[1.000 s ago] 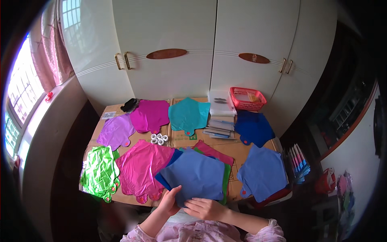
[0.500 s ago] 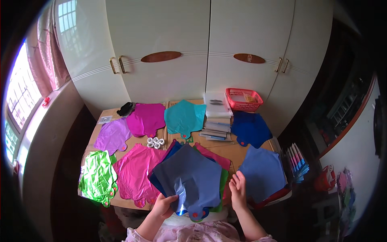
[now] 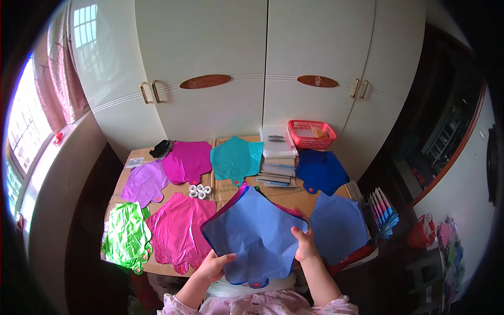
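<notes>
Both hands hold a stack of flat, uninflated foil balloons over the table's near edge. On top lies a matte blue balloon [image 3: 254, 228], with a tab and red dot at its lower end; magenta and other coloured edges peek out behind. My left hand [image 3: 214, 266] grips the lower left side, thumb on top. My right hand [image 3: 304, 245] pinches the right side, its thumb at the upper right edge. Nearest on the left is a pile of pink balloons [image 3: 178, 228]; on the right, a pile of similar blue ones [image 3: 340, 226]. The fingers beneath the stack are mostly hidden.
Cardboard [image 3: 226, 194] covers the table. Around lie green [image 3: 126, 231], purple [image 3: 144, 181], magenta [image 3: 187, 161], teal [image 3: 236, 157] and dark blue [image 3: 321, 170] balloons, small white rolls [image 3: 199, 192], stacked cards [image 3: 276, 173] and a red basket [image 3: 312, 137]. White cabinets [image 3: 210, 37] stand behind.
My right hand, earlier apart and open beside the stack, now grips its right edge. The blue balloon on top sits flatter and covers more of the layers below. The view has shifted slightly.
</notes>
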Demonstrator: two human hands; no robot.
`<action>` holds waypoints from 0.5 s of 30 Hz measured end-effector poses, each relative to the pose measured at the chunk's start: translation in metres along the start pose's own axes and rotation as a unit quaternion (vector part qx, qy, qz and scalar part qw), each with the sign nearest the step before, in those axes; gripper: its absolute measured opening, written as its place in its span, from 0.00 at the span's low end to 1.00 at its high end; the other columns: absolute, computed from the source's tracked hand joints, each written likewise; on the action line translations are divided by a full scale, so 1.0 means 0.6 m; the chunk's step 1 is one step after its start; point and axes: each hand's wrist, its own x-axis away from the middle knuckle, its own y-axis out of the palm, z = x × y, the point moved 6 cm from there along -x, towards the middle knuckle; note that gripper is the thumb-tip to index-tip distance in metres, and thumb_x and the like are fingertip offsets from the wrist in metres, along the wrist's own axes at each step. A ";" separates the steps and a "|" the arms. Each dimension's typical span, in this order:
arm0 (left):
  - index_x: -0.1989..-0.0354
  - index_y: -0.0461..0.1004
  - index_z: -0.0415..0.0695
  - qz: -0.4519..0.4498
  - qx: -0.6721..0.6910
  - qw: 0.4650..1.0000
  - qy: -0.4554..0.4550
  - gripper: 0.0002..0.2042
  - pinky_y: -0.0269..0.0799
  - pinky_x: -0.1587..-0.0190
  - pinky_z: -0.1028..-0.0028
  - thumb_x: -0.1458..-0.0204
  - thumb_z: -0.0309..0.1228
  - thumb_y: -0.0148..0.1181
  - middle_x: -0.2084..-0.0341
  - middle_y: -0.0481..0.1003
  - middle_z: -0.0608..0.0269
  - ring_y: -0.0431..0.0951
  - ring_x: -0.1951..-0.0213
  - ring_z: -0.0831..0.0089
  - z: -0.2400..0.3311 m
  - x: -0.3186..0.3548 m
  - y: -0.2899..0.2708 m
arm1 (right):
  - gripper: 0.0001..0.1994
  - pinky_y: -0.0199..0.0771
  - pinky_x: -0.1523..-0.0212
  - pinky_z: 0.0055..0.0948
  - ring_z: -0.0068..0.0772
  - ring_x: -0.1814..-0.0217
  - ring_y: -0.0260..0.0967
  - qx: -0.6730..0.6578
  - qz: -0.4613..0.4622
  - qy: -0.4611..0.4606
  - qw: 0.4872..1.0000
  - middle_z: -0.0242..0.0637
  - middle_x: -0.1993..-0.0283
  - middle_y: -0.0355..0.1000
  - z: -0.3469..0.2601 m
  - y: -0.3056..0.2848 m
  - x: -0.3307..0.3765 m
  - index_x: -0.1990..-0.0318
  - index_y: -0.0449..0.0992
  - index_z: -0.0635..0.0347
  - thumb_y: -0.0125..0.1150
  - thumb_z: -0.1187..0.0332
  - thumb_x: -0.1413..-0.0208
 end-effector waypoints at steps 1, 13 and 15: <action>0.47 0.67 0.37 0.003 -0.020 1.000 0.009 0.18 0.72 0.51 0.68 0.48 0.20 0.57 0.54 0.73 0.57 0.75 0.53 0.67 0.001 -0.002 0.003 | 0.29 0.65 0.46 0.27 0.27 0.49 0.66 0.006 0.008 -0.002 1.000 0.31 0.50 0.69 0.002 0.000 -0.005 0.43 0.67 0.55 0.70 0.67 0.55; 0.44 0.60 0.39 0.067 -0.085 0.993 0.044 0.20 0.73 0.56 0.69 0.45 0.25 0.56 0.55 0.72 0.58 0.74 0.56 0.71 0.004 -0.050 -0.011 | 0.16 0.69 0.55 0.22 0.24 0.58 0.70 0.241 0.047 -0.015 0.969 0.34 0.57 0.73 0.018 -0.054 -0.070 0.51 0.72 0.63 0.60 0.77 0.49; 0.40 0.56 0.40 0.058 -0.159 0.983 0.066 0.24 0.73 0.57 0.71 0.45 0.25 0.56 0.55 0.72 0.58 0.74 0.57 0.72 0.015 -0.055 -0.004 | 0.15 0.69 0.57 0.21 0.22 0.59 0.69 0.347 0.053 -0.055 0.935 0.34 0.57 0.73 0.018 -0.069 -0.087 0.51 0.72 0.63 0.58 0.78 0.48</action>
